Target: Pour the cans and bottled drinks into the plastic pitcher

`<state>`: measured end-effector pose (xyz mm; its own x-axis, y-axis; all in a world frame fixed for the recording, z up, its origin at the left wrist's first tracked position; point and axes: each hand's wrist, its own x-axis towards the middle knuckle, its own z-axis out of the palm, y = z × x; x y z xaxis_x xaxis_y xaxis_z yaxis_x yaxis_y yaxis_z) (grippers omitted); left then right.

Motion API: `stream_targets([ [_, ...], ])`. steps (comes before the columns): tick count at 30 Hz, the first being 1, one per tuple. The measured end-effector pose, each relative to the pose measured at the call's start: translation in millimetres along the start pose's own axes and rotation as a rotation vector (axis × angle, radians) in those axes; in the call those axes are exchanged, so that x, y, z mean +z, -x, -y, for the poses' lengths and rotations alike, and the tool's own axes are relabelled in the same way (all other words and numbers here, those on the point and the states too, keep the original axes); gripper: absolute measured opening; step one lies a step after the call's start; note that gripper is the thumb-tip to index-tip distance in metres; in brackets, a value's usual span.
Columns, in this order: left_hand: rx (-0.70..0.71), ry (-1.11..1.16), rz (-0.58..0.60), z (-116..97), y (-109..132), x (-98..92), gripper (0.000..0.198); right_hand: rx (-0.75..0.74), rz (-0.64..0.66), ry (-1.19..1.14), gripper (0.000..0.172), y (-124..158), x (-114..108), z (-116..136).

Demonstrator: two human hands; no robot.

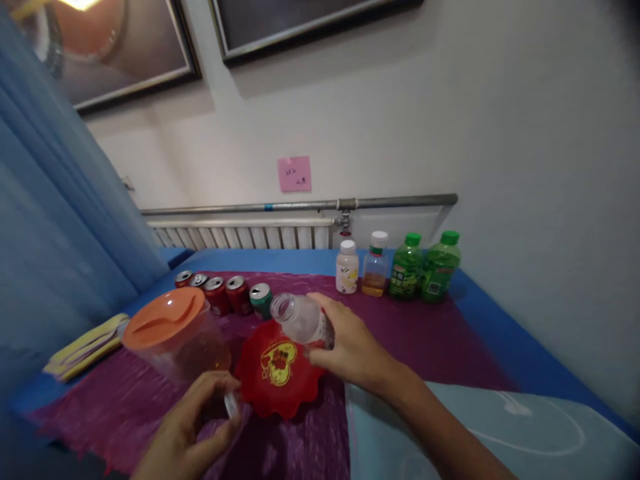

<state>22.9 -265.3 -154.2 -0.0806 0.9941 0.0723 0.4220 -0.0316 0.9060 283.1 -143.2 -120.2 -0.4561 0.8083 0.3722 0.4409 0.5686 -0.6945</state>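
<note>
My right hand [350, 343] is wrapped round a clear plastic bottle [297, 318], uncapped and tilted with its mouth to the left. The bottle is over a red scalloped dish [253, 377] with a yellow printed design. Lower left, my left hand [193, 427] pinches a small whitish bottle cap [231, 404] between thumb and fingers, just left of the dish. Beyond that hand stands a clear pitcher [193, 353] with an orange lid [167, 313] and some amber liquid inside. No stream from the bottle can be made out.
Several opened cans [216, 297] line the back left, a green one [261, 300] nearest the bottle. Back right stand a white bottle [347, 268], an amber-liquid bottle [375, 270] and two green bottles [406, 268]. Folded yellow cloth [87, 347] lies left on the purple cover [400, 347].
</note>
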Motion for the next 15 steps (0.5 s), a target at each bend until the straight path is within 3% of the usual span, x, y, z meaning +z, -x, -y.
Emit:
stream_targets([
  [4, -0.16, 0.128, 0.074, 57, 23, 9.7, 0.031, 0.083, 0.005, -0.093, 0.077, -1, 6, 2],
  [7, -0.017, -0.001, 0.073, 85, 27, 19.3, 0.028, 0.11, 0.031, -0.108, 0.078, -1, 10, 1],
  [12, 0.198, -0.33, 0.156, 95, 26, 19.8, 0.015, 0.161, 0.05, -0.088, 0.078, -2, 13, -3],
  [15, 0.17, -0.309, 0.127, 97, 29, 4.1, 0.017, 0.17, 0.05, -0.076, 0.077, -3, 13, -5],
])
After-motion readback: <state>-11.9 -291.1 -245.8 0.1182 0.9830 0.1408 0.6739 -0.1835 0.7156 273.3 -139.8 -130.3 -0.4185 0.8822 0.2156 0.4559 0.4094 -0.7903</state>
